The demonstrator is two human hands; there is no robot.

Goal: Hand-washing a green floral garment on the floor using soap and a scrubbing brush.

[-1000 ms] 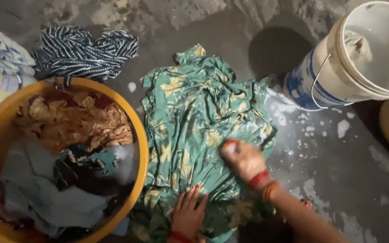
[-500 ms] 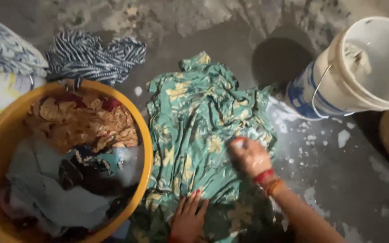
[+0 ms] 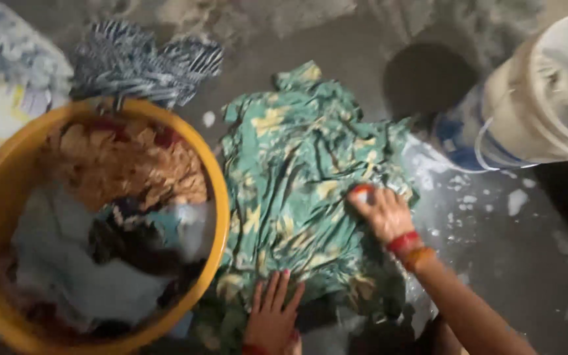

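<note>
A head camera looks down at a wet grey floor (image 3: 494, 276) flecked with soap foam. A green cloth (image 3: 297, 184) with yellow print lies spread flat on it at the centre, its long axis running away from the person, from just before the knees toward the top of the view.

The right hand (image 3: 382, 212) rests on the cloth's right part, near its edge. Its grip is narrow, fingers curled over a small object that shows only as a pale and red tip; what it is cannot be told. Red and orange bangles (image 3: 410, 248) ring that wrist.

The left hand (image 3: 272, 315) lies flat on the near end of the cloth, fingers spread wide and pointing away, holding nothing, pressing the fabric to the floor. So the cloth lies under both hands, with most of it beyond them and to the left of the right hand.

A yellow tub (image 3: 218, 197) full of mixed clothes sits just left of the cloth, touching its edge. A striped cloth (image 3: 146, 62) lies heaped behind the tub. A white bucket (image 3: 547, 98) stands at the upper right, near the cloth's far right corner.
</note>
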